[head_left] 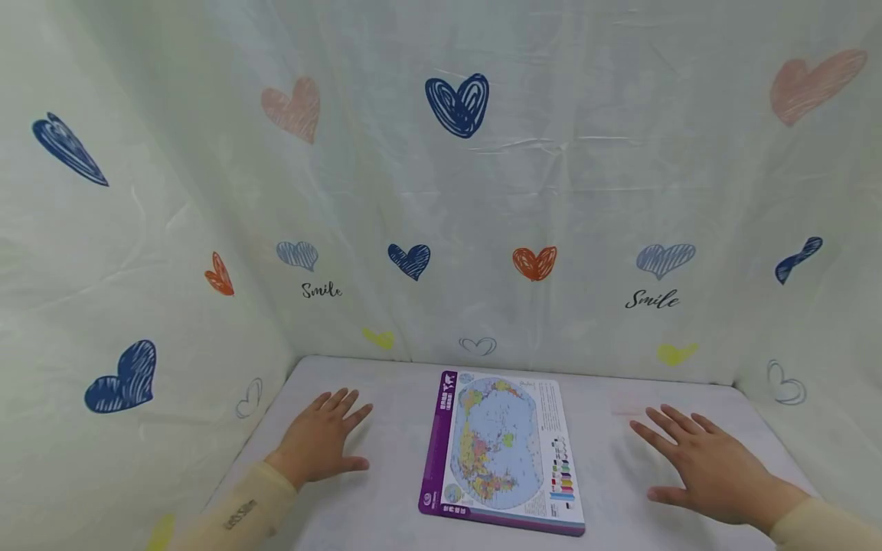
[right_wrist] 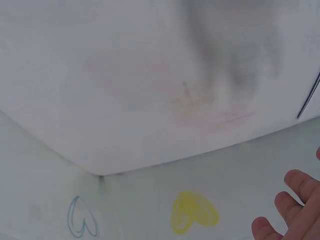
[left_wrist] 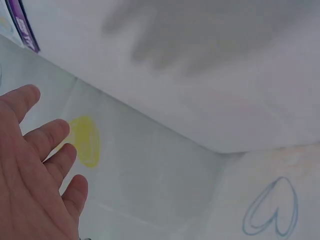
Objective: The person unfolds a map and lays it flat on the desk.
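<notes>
Between the two hands a flat world map board [head_left: 503, 451] lies on the white table, with a purple band along its left and near edges. To its left hovers my left hand [head_left: 324, 436], fingers spread, touching nothing. My right hand [head_left: 717, 471] is held the same way on the board's other side, its fingers straight and apart. In the left wrist view, the fingers of the left hand [left_wrist: 35, 160] show at the left, with a corner of the map board [left_wrist: 22, 25] above them. The right wrist view catches a few fingertips of the right hand [right_wrist: 295, 210] at lower right.
A white table [head_left: 393, 398] stands against a pale curtain [head_left: 592, 176] printed with hearts and the word "Smile". The curtain closes off the back and both sides. Faint pink and brown stains [right_wrist: 215, 115] mark the tabletop near the right hand.
</notes>
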